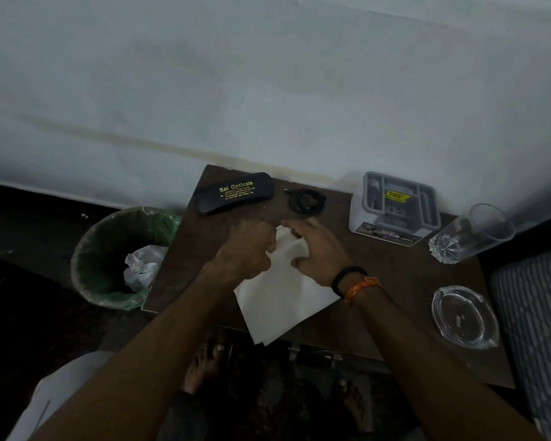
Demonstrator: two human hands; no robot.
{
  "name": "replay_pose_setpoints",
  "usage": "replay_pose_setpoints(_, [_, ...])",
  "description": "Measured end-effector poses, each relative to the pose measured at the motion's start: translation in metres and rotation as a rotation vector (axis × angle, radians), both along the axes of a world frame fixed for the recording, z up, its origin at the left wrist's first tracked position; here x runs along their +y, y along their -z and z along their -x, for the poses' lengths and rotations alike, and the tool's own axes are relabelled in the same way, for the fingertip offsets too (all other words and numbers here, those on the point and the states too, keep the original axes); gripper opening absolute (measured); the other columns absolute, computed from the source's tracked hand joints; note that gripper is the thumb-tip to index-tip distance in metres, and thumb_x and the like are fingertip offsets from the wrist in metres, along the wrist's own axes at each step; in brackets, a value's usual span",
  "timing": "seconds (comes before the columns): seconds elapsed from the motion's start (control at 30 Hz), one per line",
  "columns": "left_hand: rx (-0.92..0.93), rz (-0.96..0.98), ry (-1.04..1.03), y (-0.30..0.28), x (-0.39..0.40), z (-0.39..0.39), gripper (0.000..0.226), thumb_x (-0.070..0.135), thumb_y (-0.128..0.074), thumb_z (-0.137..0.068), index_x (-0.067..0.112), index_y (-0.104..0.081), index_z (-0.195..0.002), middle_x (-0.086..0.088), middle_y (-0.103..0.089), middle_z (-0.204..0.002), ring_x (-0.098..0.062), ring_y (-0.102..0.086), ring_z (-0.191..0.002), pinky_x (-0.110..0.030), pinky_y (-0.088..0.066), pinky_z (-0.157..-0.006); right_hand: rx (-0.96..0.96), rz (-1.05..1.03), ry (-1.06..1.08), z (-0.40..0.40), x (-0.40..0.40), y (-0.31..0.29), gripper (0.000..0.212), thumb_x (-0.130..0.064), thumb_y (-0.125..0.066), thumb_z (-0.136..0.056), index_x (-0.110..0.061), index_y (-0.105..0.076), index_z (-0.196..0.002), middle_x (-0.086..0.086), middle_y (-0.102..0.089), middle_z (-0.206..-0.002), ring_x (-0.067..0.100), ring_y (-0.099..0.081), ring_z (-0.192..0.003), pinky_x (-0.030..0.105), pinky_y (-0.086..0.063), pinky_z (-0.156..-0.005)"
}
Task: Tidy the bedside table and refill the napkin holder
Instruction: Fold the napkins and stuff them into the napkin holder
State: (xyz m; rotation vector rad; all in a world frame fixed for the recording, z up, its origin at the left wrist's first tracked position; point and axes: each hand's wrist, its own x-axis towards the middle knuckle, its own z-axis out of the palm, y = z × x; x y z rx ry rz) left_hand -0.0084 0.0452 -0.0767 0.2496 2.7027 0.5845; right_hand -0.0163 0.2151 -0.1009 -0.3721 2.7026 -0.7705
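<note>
A white paper napkin (280, 297) lies spread on the dark brown bedside table (404, 281), its near corner hanging over the front edge. My left hand (247, 246) pinches the napkin's far edge with curled fingers. My right hand (315, 249) holds the same far part, fingers curled over a raised fold. A grey napkin holder (395, 206) with a yellow sticker stands at the back right of the table.
A black spectacle case (234, 192) and a coiled black cable (306, 200) lie at the back. A drinking glass (471, 233) and a glass ashtray (463, 316) sit at the right. A green-lined bin (115, 259) with crumpled paper stands left of the table. A patterned bed edge (535, 329) is right.
</note>
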Motion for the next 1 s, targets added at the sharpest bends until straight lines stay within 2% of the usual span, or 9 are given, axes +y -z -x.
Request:
replay_pose_setpoints(0.07, [0.001, -0.017, -0.011, 0.002, 0.001, 0.000, 0.025, 0.007, -0.075, -0.081, 0.017, -0.057, -0.095, -0.006, -0.060, -0.117, -0.022, -0.055, -0.108, -0.032, -0.048, -0.093, -0.010, -0.003, 0.014, 0.001, -0.001, 0.000, 0.079, -0.005, -0.073, -0.075, -0.025, -0.041, -0.144, 0.004, -0.048, -0.126, 0.018, -0.047, -0.115, 0.027, -0.040, -0.092])
replay_pose_setpoints(0.2, [0.012, -0.033, -0.059, 0.004, 0.000, 0.000, 0.047, 0.011, -0.081, -0.077, 0.013, -0.055, -0.116, -0.009, -0.054, -0.127, -0.025, -0.050, -0.115, -0.030, -0.044, -0.092, 0.025, 0.046, 0.059, 0.000, 0.001, 0.002, 0.075, -0.008, -0.078, -0.072, -0.023, -0.047, -0.139, 0.003, -0.055, -0.131, 0.022, -0.049, -0.120, 0.039, -0.043, -0.102])
replay_pose_setpoints(0.37, [0.047, -0.029, -0.110, 0.001, -0.001, 0.003, 0.074, 0.016, -0.090, -0.066, 0.013, -0.045, -0.125, -0.010, -0.049, -0.133, -0.029, -0.049, -0.119, -0.036, -0.047, -0.094, 0.112, 0.023, 0.065, -0.005, 0.004, -0.005, 0.038, -0.015, -0.079, -0.076, -0.024, -0.061, -0.108, -0.003, -0.064, -0.096, 0.013, -0.052, -0.090, 0.032, -0.046, -0.085])
replay_pose_setpoints(0.47, [0.013, -0.044, -0.113, 0.003, 0.000, 0.004, 0.077, 0.015, -0.089, -0.069, 0.013, -0.044, -0.132, -0.010, -0.047, -0.138, -0.029, -0.049, -0.124, -0.036, -0.047, -0.098, 0.134, 0.077, 0.070, -0.008, 0.004, -0.009, 0.033, -0.017, -0.080, -0.076, -0.026, -0.063, -0.102, -0.007, -0.062, -0.088, 0.008, -0.052, -0.081, 0.027, -0.046, -0.078])
replay_pose_setpoints(0.57, [0.015, -0.059, -0.088, 0.004, -0.003, 0.006, 0.067, 0.015, -0.086, -0.073, 0.012, -0.048, -0.128, -0.010, -0.053, -0.133, -0.027, -0.052, -0.120, -0.035, -0.047, -0.096, 0.159, 0.129, 0.082, -0.009, 0.004, -0.014, 0.026, -0.018, -0.081, -0.075, -0.022, -0.065, -0.095, -0.014, -0.057, -0.082, 0.000, -0.050, -0.074, 0.020, -0.047, -0.070])
replay_pose_setpoints(0.7, [0.038, -0.169, -0.102, 0.001, -0.007, 0.008, 0.038, 0.009, -0.082, -0.076, 0.015, -0.058, -0.104, -0.005, -0.065, -0.107, -0.018, -0.059, -0.091, -0.029, -0.051, -0.078, 0.201, 0.178, 0.065, -0.010, 0.007, -0.015, 0.022, -0.016, -0.082, -0.075, -0.025, -0.063, -0.077, -0.019, -0.057, -0.076, -0.002, -0.053, -0.070, 0.019, -0.043, -0.065])
replay_pose_setpoints(0.8, [0.032, -0.238, -0.104, -0.005, -0.009, 0.010, 0.023, 0.007, -0.080, -0.078, 0.017, -0.063, -0.091, 0.001, -0.063, -0.093, -0.013, -0.059, -0.082, -0.025, -0.049, -0.073, 0.177, 0.288, 0.117, -0.007, 0.011, -0.013, 0.022, -0.016, -0.084, -0.071, -0.024, -0.063, -0.072, -0.012, -0.064, -0.081, 0.007, -0.060, -0.076, 0.025, -0.049, -0.068])
replay_pose_setpoints(0.9, [0.038, -0.302, -0.075, -0.010, -0.011, 0.014, 0.016, 0.011, -0.078, -0.080, 0.019, -0.064, -0.081, 0.003, -0.063, -0.085, -0.010, -0.057, -0.075, -0.016, -0.039, -0.062, 0.109, 0.404, 0.180, -0.005, 0.017, -0.017, 0.024, -0.013, -0.085, -0.069, -0.023, -0.063, -0.070, -0.002, -0.066, -0.098, 0.012, -0.062, -0.091, 0.030, -0.053, -0.080])
replay_pose_setpoints(1.0, [0.050, -0.385, -0.058, -0.013, -0.013, 0.015, 0.015, 0.016, -0.079, -0.080, 0.020, -0.064, -0.080, 0.003, -0.066, -0.086, -0.013, -0.060, -0.079, -0.021, -0.042, -0.068, 0.038, 0.479, 0.188, -0.003, 0.023, -0.022, 0.025, -0.011, -0.082, -0.071, -0.024, -0.061, -0.070, 0.000, -0.066, -0.110, 0.013, -0.063, -0.101, 0.040, -0.053, -0.089])
